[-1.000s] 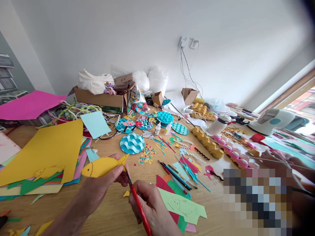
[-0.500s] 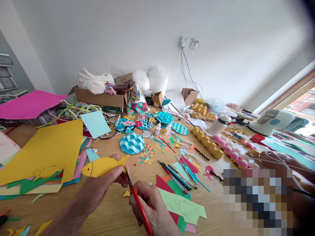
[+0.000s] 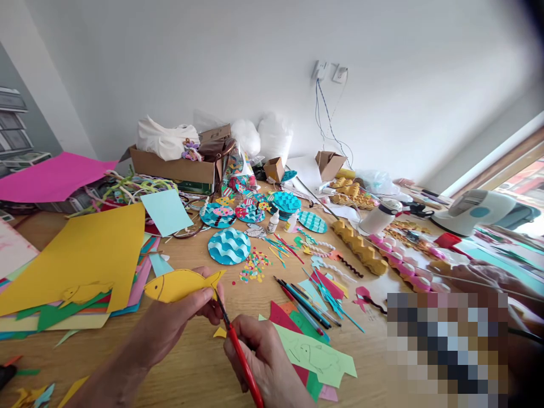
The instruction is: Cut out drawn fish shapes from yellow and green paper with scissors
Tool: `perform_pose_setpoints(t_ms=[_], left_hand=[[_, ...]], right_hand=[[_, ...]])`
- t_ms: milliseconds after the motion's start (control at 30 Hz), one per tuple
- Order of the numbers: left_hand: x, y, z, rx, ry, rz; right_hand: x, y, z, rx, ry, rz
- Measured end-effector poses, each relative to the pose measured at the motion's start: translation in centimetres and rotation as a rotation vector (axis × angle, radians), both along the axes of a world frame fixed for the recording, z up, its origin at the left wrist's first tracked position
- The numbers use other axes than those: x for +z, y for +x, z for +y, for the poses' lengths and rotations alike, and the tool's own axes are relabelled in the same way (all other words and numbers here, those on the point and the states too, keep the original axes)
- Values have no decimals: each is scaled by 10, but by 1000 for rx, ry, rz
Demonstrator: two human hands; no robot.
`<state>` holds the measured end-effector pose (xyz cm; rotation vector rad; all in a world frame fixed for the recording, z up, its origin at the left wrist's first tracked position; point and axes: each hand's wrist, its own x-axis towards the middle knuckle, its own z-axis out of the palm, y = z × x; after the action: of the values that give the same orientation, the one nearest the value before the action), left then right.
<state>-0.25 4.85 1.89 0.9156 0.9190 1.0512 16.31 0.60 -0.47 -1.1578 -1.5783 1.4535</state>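
Note:
A yellow paper fish (image 3: 176, 285) with a drawn eye and gill line is pinched in my left hand (image 3: 187, 314), its head pointing left. My right hand (image 3: 261, 351) is wrapped round red-handled scissors (image 3: 243, 362). The blades meet the paper just below the fish's tail, close to my left fingertips. A small yellow scrap (image 3: 220, 332) lies on the table between my hands. Beside my right hand is a light green sheet (image 3: 312, 351) with a fish drawn on it, over red and green paper.
Yellow card (image 3: 97, 243) and coloured sheets lie at left. Ahead are a blue wavy disc (image 3: 229, 246), confetti (image 3: 255, 265), glue bottles (image 3: 273, 222) and pencils (image 3: 304, 306). Egg-carton strips (image 3: 359, 247) and a white bottle (image 3: 380, 216) stand right, near another person's hand (image 3: 480, 275).
The view has shifted slightly. The fish and both hands keep nearly the same pose, with the scissors still at the tail.

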Motion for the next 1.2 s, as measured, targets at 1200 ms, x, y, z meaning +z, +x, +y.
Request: perform_pose_setpoints(t_ms=[1200], left_hand=[[-1,-8,1,-89,120,128]], right_hand=[[-8,2,0,8,80,-29]])
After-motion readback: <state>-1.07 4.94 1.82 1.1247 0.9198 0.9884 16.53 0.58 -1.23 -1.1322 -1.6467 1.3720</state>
